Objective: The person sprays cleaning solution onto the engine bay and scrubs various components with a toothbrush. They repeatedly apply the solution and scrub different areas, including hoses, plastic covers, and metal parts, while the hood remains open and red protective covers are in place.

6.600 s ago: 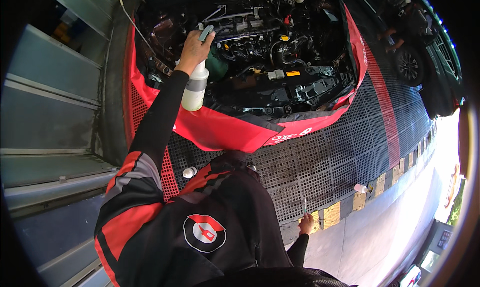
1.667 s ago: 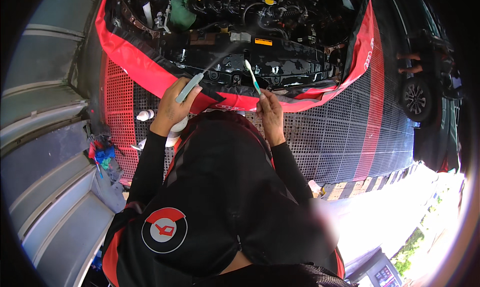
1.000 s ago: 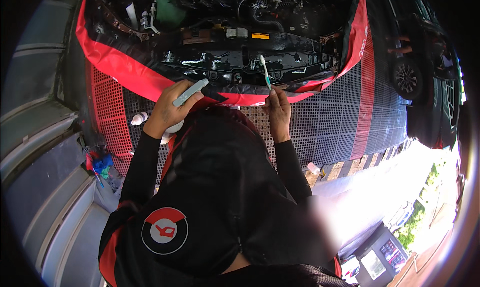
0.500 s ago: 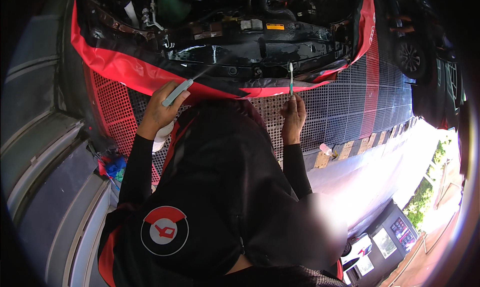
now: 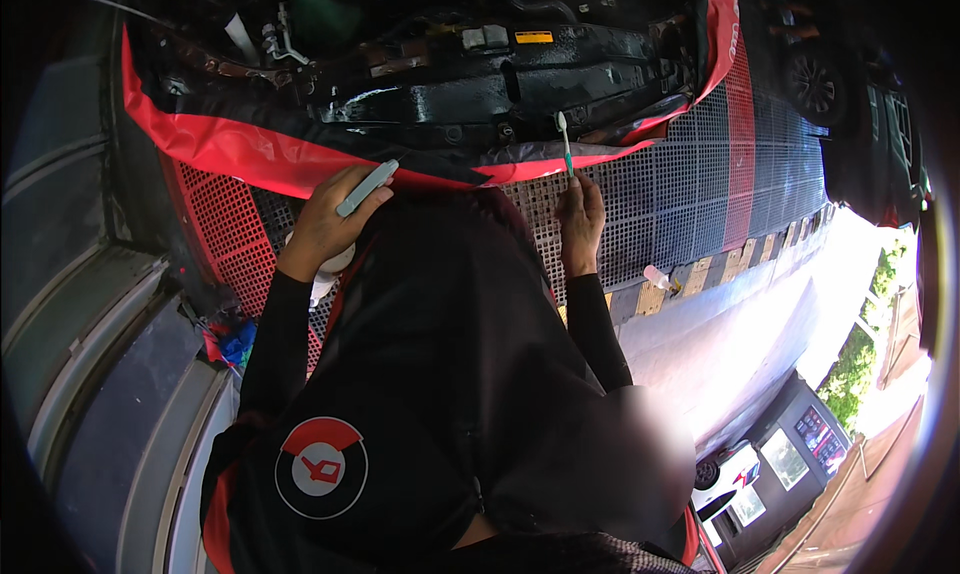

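My left hand (image 5: 325, 232) is wrapped round a spray bottle with a pale grey-green head (image 5: 368, 187); its white body shows partly below the hand. The nozzle points over the front edge of the open engine bay. My right hand (image 5: 582, 224) pinches the handle of a toothbrush (image 5: 567, 146), green and white, its bristle head up at the black front panel (image 5: 460, 99). Whether the bristles touch the panel I cannot tell. Wet, shiny patches lie on that panel. A red and black cover (image 5: 230, 144) drapes along the car's front, just beyond both hands.
Red and dark floor grating (image 5: 640, 214) spreads under the car's front. A small pinkish bottle (image 5: 655, 276) lies near its striped edge. Grey panelled shutters (image 5: 90, 374) run along the left, with blue cloth (image 5: 238, 344) beside them. A dark car (image 5: 830, 89) stands at the right.
A fine mist was leaving the spray nozzle earlier; none shows now. The toothbrush head has shifted left and tilted a little. The whole view has moved slightly.
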Action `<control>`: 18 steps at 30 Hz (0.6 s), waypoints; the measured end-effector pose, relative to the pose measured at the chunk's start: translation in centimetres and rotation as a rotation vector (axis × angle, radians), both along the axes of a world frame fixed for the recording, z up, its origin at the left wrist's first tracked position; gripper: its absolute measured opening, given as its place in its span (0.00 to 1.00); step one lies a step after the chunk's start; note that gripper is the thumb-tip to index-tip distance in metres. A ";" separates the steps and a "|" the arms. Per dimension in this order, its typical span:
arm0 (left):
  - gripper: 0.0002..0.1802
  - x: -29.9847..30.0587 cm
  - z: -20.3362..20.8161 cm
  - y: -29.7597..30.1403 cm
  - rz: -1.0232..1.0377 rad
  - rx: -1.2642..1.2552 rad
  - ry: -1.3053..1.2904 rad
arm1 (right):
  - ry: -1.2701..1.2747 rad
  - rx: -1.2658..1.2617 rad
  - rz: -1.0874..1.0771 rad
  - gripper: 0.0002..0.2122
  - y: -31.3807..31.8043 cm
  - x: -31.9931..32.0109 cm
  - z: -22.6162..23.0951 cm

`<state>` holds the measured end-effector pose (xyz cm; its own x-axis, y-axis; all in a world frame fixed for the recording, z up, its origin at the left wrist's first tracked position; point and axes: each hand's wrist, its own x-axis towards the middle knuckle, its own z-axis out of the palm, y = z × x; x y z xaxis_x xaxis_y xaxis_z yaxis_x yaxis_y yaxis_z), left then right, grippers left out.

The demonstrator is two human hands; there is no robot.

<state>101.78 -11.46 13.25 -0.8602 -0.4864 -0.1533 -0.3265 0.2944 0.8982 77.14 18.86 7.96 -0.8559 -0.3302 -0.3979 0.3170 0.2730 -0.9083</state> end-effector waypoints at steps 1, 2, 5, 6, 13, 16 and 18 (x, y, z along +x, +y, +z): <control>0.17 -0.8 -0.2 0.5 -0.002 0.017 0.043 | 0.014 -0.001 0.019 0.13 0.4 -0.5 0.0; 0.18 -1.6 -0.3 0.9 -0.023 -0.008 -0.030 | 0.022 0.038 0.029 0.13 0.7 -1.1 -0.1; 0.20 -3.8 -0.2 1.7 -0.073 -0.075 -0.175 | -0.014 0.074 0.040 0.15 1.5 -3.0 -0.4; 0.21 -4.6 -0.2 2.4 -0.065 -0.090 -0.176 | 0.027 0.033 0.056 0.15 1.7 -3.6 -0.6; 0.25 -10.7 -0.7 11.3 0.039 -0.193 -0.186 | 0.131 0.122 0.278 0.13 4.0 -10.2 -2.6; 0.21 -14.5 -2.5 16.2 0.101 -0.209 -0.356 | 0.159 0.205 0.440 0.12 6.9 -14.5 -3.0; 0.22 -17.1 -3.7 19.2 0.143 -0.297 -0.432 | 0.169 0.265 0.554 0.12 8.5 -18.2 -3.1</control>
